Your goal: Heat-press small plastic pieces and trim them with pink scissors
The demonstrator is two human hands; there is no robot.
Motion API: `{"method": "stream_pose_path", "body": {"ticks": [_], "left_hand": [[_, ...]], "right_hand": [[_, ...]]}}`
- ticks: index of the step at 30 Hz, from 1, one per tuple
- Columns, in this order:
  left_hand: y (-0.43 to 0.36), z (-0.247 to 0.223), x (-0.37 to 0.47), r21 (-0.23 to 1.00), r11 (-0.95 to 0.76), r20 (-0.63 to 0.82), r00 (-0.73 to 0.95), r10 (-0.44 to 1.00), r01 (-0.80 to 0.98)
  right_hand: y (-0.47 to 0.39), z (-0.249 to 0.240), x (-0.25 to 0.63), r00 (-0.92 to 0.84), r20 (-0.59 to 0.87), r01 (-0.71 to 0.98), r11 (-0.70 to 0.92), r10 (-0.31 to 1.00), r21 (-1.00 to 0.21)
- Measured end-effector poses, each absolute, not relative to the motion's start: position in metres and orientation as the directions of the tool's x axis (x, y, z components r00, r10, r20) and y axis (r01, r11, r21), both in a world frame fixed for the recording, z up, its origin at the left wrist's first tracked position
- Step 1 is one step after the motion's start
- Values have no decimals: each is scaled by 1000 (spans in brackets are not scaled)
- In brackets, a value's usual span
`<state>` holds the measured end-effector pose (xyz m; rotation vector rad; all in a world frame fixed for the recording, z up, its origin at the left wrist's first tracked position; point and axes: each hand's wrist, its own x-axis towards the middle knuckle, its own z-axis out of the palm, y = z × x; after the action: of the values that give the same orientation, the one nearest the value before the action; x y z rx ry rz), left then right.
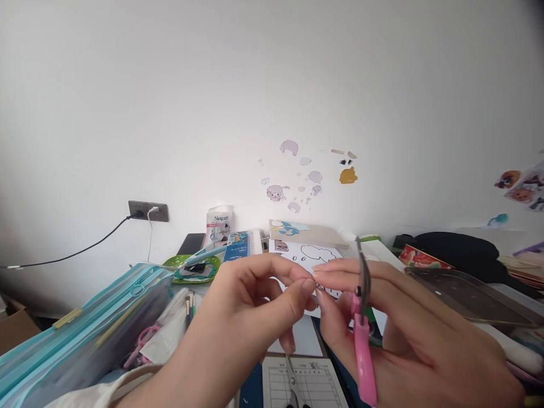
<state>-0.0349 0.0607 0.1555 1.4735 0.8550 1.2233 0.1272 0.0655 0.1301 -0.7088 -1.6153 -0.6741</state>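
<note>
My left hand (263, 306) and my right hand (408, 323) meet at the middle, with thumb and fingertips of each pinched together. A tiny object (317, 285) shows between the fingertips, too small to make out. Pink-handled scissors (365, 351) hang from my right hand, blades pointing up. Behind the fingers lies a white sheet with black outline drawings (321, 253). Below my hands, a second pair of scissors (292, 378) rests on a printed grid sheet (276, 391).
At the left is a teal zip pouch (85, 334), beside a green tray (170, 262) with paper scraps. A brown translucent tray (471, 294) sits at the right. Paper cutouts (276, 193) stick to the wall above a socket-height row of items.
</note>
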Motion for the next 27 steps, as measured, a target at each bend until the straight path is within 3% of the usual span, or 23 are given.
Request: {"method": "stream_pose_path", "body": {"ticks": [12,21,23,27], "left_hand": [[61,158,-34,964,-248,265,260,929,-96],[53,163,-34,948,-297,315,201,927,-116],[52,164,-35,934,-329,350,176,920,-138],[51,167,-37,905,-393,417,152,896,-161]], "right_hand": [[63,129,128,-177,978,764,642,109,67],[67,132,144,-114,944,627,759,309,-173],[69,132,146,-175,931,647,750,320,-136],[73,132,144,-329,922,616,786,203,47]]}}
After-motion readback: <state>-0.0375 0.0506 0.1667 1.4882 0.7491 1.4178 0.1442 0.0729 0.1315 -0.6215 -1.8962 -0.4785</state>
